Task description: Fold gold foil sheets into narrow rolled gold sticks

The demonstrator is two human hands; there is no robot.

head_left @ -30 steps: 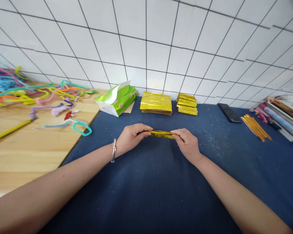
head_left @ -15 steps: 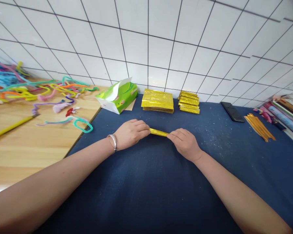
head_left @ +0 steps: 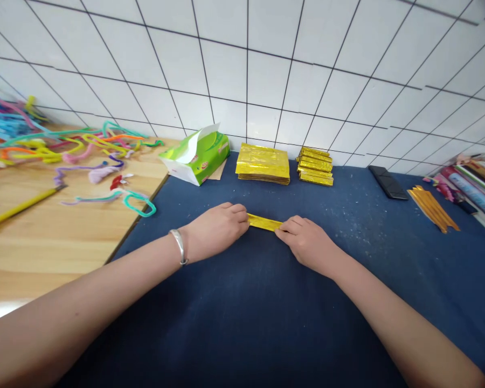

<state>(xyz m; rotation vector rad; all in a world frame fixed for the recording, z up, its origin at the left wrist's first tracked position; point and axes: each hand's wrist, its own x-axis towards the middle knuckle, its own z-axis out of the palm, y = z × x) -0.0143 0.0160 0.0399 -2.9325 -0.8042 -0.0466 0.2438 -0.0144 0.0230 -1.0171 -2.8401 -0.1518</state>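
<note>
A narrow strip of folded gold foil paper (head_left: 264,222) stretches between my two hands, over the dark blue tabletop (head_left: 242,318). My left hand (head_left: 225,225), with a silver bangle at its wrist, is closed on the strip's left end. On the right end, the fingers of my right hand (head_left: 305,240) are closed too. My fingers hide both ends of the strip. Behind my hands lies a stack of flat gold foil sheets (head_left: 263,161). Just right of that stack is a pile of folded gold strips (head_left: 315,167).
A green tissue pack (head_left: 206,156) stands near the tiled wall. To the left, colourful pipe cleaners (head_left: 81,148) and a yellow stick (head_left: 22,209) lie on a wooden board (head_left: 81,248). At right are a black phone (head_left: 388,182), orange-gold strips (head_left: 433,209) and books (head_left: 475,194).
The strip between my hands shows a wider face than before. Both hands have shifted slightly towards me, still gripping its ends.
</note>
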